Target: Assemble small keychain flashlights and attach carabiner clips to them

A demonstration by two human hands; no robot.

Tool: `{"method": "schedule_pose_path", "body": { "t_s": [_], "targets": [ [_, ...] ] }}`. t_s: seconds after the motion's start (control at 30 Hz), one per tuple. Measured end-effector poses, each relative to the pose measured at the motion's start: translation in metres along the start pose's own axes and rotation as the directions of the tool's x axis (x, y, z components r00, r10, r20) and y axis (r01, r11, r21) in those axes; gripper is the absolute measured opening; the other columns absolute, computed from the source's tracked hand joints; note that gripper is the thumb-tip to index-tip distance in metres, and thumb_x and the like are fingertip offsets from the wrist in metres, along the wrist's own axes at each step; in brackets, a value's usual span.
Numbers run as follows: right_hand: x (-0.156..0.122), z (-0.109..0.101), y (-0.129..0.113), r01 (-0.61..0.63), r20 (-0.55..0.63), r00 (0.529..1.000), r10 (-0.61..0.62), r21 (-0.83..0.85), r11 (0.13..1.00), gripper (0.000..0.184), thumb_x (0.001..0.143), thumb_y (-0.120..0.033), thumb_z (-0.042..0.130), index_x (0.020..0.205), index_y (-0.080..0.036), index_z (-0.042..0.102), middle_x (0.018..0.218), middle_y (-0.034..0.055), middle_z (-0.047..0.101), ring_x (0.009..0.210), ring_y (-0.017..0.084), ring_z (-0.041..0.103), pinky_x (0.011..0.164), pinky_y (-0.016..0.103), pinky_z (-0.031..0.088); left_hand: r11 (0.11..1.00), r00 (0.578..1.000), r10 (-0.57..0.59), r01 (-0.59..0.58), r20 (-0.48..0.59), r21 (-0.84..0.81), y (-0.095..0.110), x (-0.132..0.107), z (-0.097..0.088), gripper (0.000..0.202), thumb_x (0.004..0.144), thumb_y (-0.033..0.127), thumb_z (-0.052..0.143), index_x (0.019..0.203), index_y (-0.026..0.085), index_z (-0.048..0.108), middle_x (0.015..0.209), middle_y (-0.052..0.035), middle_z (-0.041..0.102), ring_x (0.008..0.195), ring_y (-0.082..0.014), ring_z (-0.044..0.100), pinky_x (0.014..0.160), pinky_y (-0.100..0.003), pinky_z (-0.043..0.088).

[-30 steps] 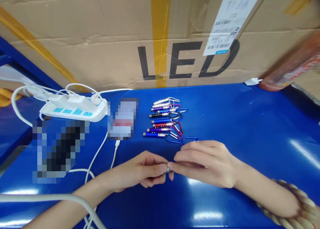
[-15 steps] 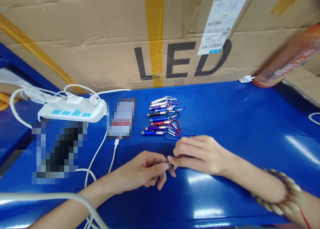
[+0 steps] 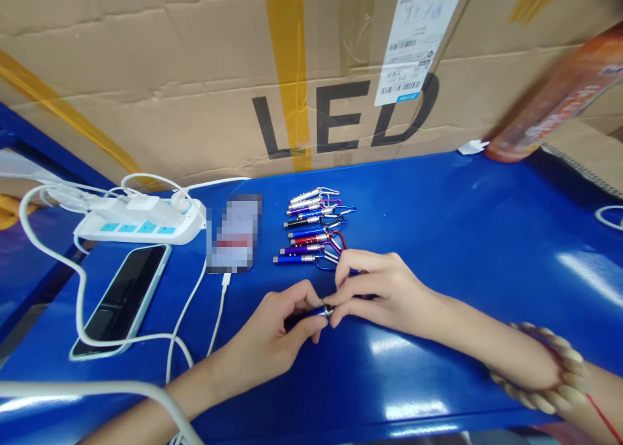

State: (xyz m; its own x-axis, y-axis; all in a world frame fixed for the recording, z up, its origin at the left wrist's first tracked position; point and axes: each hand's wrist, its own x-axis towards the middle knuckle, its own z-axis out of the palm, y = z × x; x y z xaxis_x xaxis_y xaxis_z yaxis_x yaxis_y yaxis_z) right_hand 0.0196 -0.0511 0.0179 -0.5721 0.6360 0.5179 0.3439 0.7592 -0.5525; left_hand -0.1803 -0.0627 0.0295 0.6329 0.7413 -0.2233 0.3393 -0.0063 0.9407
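Observation:
My left hand [image 3: 280, 328] is closed around a small blue keychain flashlight [image 3: 316, 312], whose silver end points right. The fingertips of my right hand [image 3: 384, 289] are pinched together at that end, on a small dark piece I cannot make out clearly. Just beyond my hands, several keychain flashlights with carabiner clips lie side by side in a row; among them are a red one [image 3: 306, 239], a black one [image 3: 302, 223] and a silver one [image 3: 305, 196]. My right fingers partly hide the clips nearest to me.
On the left are a white power strip [image 3: 141, 228] with plugs, a dark-screened phone [image 3: 124, 296], a blurred-out phone [image 3: 236, 234] and white cables [image 3: 178, 325]. A large cardboard box [image 3: 204, 75] stands along the back of the blue table [image 3: 438, 224]. An orange bottle [image 3: 540, 117] is at the back right.
My left hand has turned, so the blue barrel now shows between its fingers. My right fingertips remain at its end. The view has shifted slightly.

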Motion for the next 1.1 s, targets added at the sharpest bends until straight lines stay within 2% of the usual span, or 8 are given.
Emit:
{"method": "schedule_pose_path", "body": {
  "t_s": [0.13, 0.27, 0.37, 0.53, 0.73, 0.87, 1.03, 1.1],
  "targets": [
    [0.0, 0.002, 0.001, -0.197, -0.021, 0.978, 0.208, 0.234, 0.952, 0.016, 0.068, -0.034, 0.074, 0.067, -0.018, 0.071, 0.069, -0.0023, 0.054, 0.06, 0.006, 0.051, 0.048, 0.016, 0.037, 0.999, 0.999, 0.032, -0.031, -0.043, 0.041, 0.001, 0.001, 0.0, 0.011, 0.086, 0.021, 0.051, 0.075, 0.016, 0.05, 0.068, 0.0019, 0.057, 0.065, -0.0114, 0.052, 0.061, -0.022, 0.038],
    [0.003, 0.003, -0.002, -0.299, -0.049, 0.946, 0.322, 0.262, 0.918, 0.024, 0.067, -0.041, 0.073, 0.064, -0.017, 0.07, 0.067, -0.0021, 0.053, 0.059, 0.007, 0.051, 0.051, 0.019, 0.039, 1.0, 0.996, 0.026, -0.027, -0.085, -0.009, 0.001, 0.0, 0.0, 0.006, 0.086, 0.022, 0.052, 0.082, 0.017, 0.052, 0.071, 0.0015, 0.059, 0.068, -0.0118, 0.054, 0.063, -0.022, 0.039],
    [0.006, 0.003, -0.003, -0.331, -0.082, 0.928, 0.363, 0.264, 0.906, 0.027, 0.067, -0.044, 0.072, 0.063, -0.017, 0.07, 0.067, -0.0014, 0.054, 0.057, 0.007, 0.05, 0.05, 0.019, 0.04, 0.999, 0.995, 0.041, -0.043, -0.093, -0.016, 0.001, 0.0, 0.0, 0.011, 0.089, 0.026, 0.047, 0.089, 0.017, 0.053, 0.072, 0.0014, 0.057, 0.07, -0.0127, 0.054, 0.066, -0.023, 0.04],
    [0.007, 0.003, -0.003, -0.319, -0.12, 0.923, 0.365, 0.289, 0.903, 0.026, 0.067, -0.042, 0.072, 0.064, -0.016, 0.07, 0.067, -0.0005, 0.054, 0.057, 0.007, 0.05, 0.047, 0.018, 0.039, 0.997, 0.993, 0.026, -0.017, -0.117, 0.072, 0.002, 0.001, -0.001, 0.018, 0.092, 0.027, 0.041, 0.099, 0.018, 0.055, 0.074, 0.0013, 0.057, 0.073, -0.0136, 0.053, 0.067, -0.024, 0.039],
    [0.007, 0.002, -0.004, -0.328, -0.083, 0.925, 0.37, 0.316, 0.891, 0.013, 0.075, -0.029, 0.069, 0.072, -0.016, 0.071, 0.072, 0.0013, 0.058, 0.061, 0.008, 0.054, 0.049, 0.019, 0.041, 0.99, 0.991, 0.005, 0.014, -0.135, 0.142, 0.002, 0.002, -0.002, 0.018, 0.091, 0.028, 0.044, 0.095, 0.018, 0.058, 0.076, 0.001, 0.058, 0.075, -0.0142, 0.053, 0.065, -0.023, 0.04],
    [0.009, 0.002, -0.007, -0.34, -0.065, 0.924, 0.377, 0.309, 0.888, 0.007, 0.078, -0.018, 0.065, 0.075, -0.016, 0.071, 0.072, 0.0012, 0.059, 0.061, 0.008, 0.054, 0.047, 0.017, 0.04, 0.991, 0.99, 0.021, -0.002, -0.139, 0.135, 0.001, 0.002, -0.003, 0.019, 0.09, 0.029, 0.043, 0.095, 0.018, 0.058, 0.075, 0.0006, 0.058, 0.072, -0.0142, 0.053, 0.063, -0.022, 0.039],
    [0.008, 0.002, -0.01, -0.341, -0.083, 0.92, 0.383, 0.314, 0.886, 0.008, 0.078, -0.022, 0.066, 0.078, -0.016, 0.07, 0.076, 0.0015, 0.06, 0.058, 0.006, 0.054, 0.043, 0.015, 0.041, 0.996, 0.992, 0.012, 0.0, -0.129, 0.092, 0.003, 0.002, -0.004, 0.021, 0.089, 0.03, 0.044, 0.091, 0.017, 0.06, 0.069, 0.0017, 0.055, 0.065, -0.0129, 0.049, 0.059, -0.022, 0.036],
    [0.006, 0.0, -0.009, -0.283, -0.112, 0.942, 0.317, 0.244, 0.928, 0.01, 0.079, -0.023, 0.065, 0.085, -0.017, 0.07, 0.081, 0.0019, 0.06, 0.061, 0.007, 0.056, 0.047, 0.016, 0.044, 0.998, 0.991, 0.016, -0.008, -0.133, 0.059, 0.005, 0.002, -0.005, 0.021, 0.089, 0.029, 0.043, 0.088, 0.016, 0.059, 0.067, 0.0022, 0.053, 0.065, -0.0125, 0.048, 0.061, -0.022, 0.036]
  ]
}}
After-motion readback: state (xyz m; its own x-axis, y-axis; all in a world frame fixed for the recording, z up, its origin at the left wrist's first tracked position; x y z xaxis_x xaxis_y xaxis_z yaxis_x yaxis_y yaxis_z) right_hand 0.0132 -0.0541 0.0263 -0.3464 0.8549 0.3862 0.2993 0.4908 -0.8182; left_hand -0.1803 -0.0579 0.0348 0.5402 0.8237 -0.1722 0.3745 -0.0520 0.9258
